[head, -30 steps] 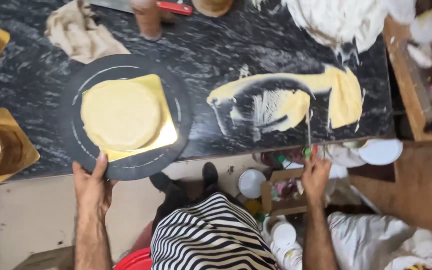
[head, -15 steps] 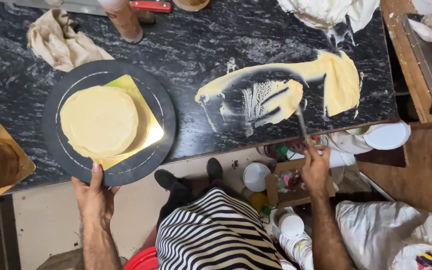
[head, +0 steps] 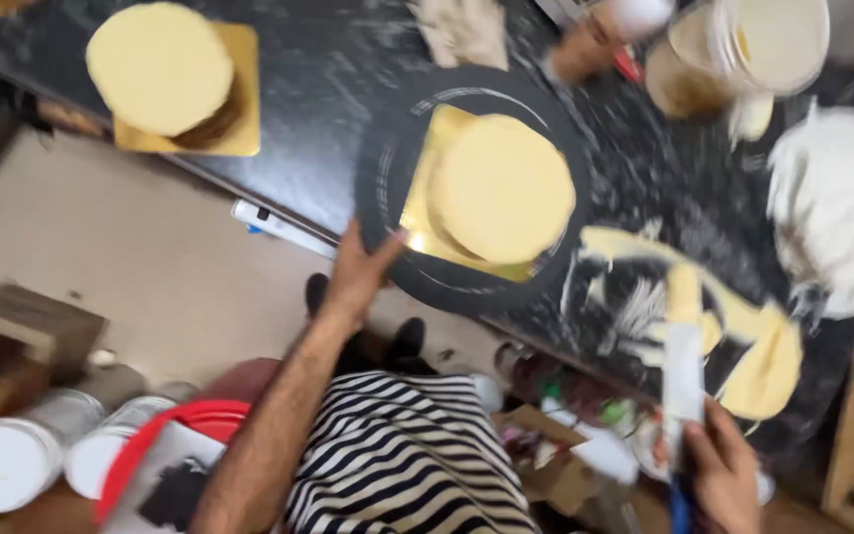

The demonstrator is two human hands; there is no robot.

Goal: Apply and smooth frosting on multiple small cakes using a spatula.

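- Turntable (head: 387,213), black and round, sits near the front edge of the dark marble counter (head: 298,89); on it a gold square cake board (head: 425,213) carries a round cake (head: 501,188) coated in pale yellow cream.
- Left hand (head: 358,272) rests on the turntable's near rim, fingers spread narrow over the edge, gripping nothing else.
- Right hand (head: 724,475) is closed around a flat metal scraper (head: 684,371), blade pointing up toward the yellow cream smears (head: 743,346) on the counter.
- Judging by looks, the turntable is stiff and heavy and is best taken at its rim; the cake seems soft, its coating easily marred, so the board under it is the safer hold.
- A second cream-coated cake (head: 160,64) on its own gold board stands well apart, to the left.
- A large tub (head: 743,54) at the far edge appears to hold cream; its contents are blurred.
- White lidded buckets (head: 12,460) stand on the floor; contents hidden.
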